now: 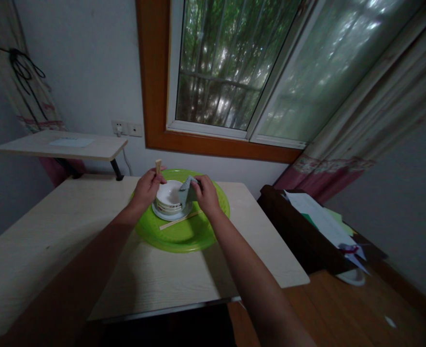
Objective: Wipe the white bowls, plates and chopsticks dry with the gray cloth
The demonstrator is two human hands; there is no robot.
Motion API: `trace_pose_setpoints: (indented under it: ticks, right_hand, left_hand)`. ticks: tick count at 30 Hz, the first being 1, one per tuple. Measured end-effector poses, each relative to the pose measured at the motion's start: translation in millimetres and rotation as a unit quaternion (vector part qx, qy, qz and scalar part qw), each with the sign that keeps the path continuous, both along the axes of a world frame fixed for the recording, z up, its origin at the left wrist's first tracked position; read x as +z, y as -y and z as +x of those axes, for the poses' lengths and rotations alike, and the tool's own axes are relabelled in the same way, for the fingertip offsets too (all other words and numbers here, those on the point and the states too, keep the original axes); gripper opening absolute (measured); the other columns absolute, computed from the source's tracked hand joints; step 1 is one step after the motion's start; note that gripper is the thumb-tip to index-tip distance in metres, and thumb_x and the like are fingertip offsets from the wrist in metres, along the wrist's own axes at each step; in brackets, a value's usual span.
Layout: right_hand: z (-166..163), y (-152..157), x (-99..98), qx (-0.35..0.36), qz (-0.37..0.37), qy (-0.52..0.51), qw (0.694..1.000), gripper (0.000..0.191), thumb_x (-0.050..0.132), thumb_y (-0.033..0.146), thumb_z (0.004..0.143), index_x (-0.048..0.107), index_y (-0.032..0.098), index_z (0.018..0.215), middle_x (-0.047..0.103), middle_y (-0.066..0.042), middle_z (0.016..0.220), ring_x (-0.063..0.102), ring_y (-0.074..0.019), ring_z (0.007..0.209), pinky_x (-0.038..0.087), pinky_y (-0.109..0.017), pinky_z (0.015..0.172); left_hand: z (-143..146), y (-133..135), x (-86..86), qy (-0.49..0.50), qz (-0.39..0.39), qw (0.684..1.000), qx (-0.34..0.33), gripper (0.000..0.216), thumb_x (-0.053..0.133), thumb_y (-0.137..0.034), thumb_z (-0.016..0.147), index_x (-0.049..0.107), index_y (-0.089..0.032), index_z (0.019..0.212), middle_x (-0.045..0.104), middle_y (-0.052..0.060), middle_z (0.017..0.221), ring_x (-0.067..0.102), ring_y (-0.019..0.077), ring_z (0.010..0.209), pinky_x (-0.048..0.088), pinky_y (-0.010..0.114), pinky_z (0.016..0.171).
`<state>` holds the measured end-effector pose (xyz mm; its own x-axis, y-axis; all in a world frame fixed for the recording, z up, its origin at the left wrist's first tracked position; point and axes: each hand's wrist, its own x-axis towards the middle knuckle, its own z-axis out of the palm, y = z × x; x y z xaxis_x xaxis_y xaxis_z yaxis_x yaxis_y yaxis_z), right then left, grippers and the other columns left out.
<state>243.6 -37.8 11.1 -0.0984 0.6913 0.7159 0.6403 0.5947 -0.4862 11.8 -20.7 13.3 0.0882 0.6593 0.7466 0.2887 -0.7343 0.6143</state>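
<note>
My left hand [149, 185] is closed around light wooden chopsticks [158, 166], whose ends point upward above the fingers. My right hand [206, 192] pinches a grey-green cloth [186, 193], which hangs down against the right side of a bowl stack. The stack of white bowls [167, 193] stands on a white plate [158, 215], left of the middle of a round bright green tray [184, 243]. In front of the plate, more light wooden chopsticks [178, 220] lie slantwise on the tray. The lower ends of the held chopsticks are hidden by my left hand.
The tray stands on a pale wooden table [100, 221] against the wall. At the back left a raised shelf [100, 150] carries a sheet of paper [71, 142]. A window [230, 72] lies behind. Right of the table is a dark brown box-like piece [292, 226] with papers [324, 219].
</note>
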Motion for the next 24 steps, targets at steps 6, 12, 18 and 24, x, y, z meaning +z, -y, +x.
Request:
trace_pose_setpoints:
  ticks: [6, 12, 18, 24]
  right_hand:
    - [0.3, 2.6, 3.1, -0.005, 0.011, -0.033, 0.999, 0.019, 0.049, 0.034, 0.098, 0.062, 0.02, 0.101, 0.063, -0.006, 0.097, 0.057, -0.0193, 0.092, 0.045, -0.032, 0.084]
    - [4.5, 7.0, 5.7, -0.003, 0.038, -0.102, 0.994, 0.015, 0.052, 0.032, 0.096, 0.061, 0.02, 0.099, 0.062, -0.004, 0.093, 0.057, -0.0179, 0.088, 0.045, -0.03, 0.08]
    - [5.6, 9.6, 8.8, -0.006, 0.071, -0.115, 0.991, 0.013, 0.053, 0.031, 0.096, 0.06, 0.021, 0.095, 0.059, -0.004, 0.093, 0.056, -0.0183, 0.089, 0.045, -0.031, 0.081]
    - [-1.7, -0.4, -1.5, 0.067, -0.034, 0.041, 0.996, 0.016, 0.056, 0.033, 0.095, 0.063, 0.021, 0.104, 0.065, -0.007, 0.103, 0.058, -0.0206, 0.099, 0.046, -0.034, 0.09]
  left_hand:
    - [-0.4, 1.5, -0.6, -0.226, 0.134, 0.959, 0.11, 0.039, 0.042, -0.035, 0.1, 0.06, -0.025, 0.134, 0.056, 0.006, 0.09, 0.051, 0.0208, 0.09, 0.045, 0.035, 0.083]
    - [2.8, -2.4, -0.4, -0.362, 0.113, 0.906, 0.188, 0.045, 0.043, -0.035, 0.099, 0.051, -0.025, 0.143, 0.06, 0.01, 0.099, 0.048, 0.0254, 0.095, 0.041, 0.038, 0.086]
    - [7.1, -0.3, -3.8, -0.432, 0.091, 0.875, 0.199, 0.044, 0.048, -0.035, 0.098, 0.053, -0.026, 0.14, 0.064, 0.011, 0.106, 0.05, 0.0281, 0.1, 0.038, 0.04, 0.084]
    - [8.6, -1.7, -7.1, -0.462, 0.123, 0.865, 0.152, 0.037, 0.052, -0.034, 0.096, 0.062, -0.022, 0.129, 0.066, 0.011, 0.104, 0.052, 0.0282, 0.103, 0.039, 0.041, 0.086]
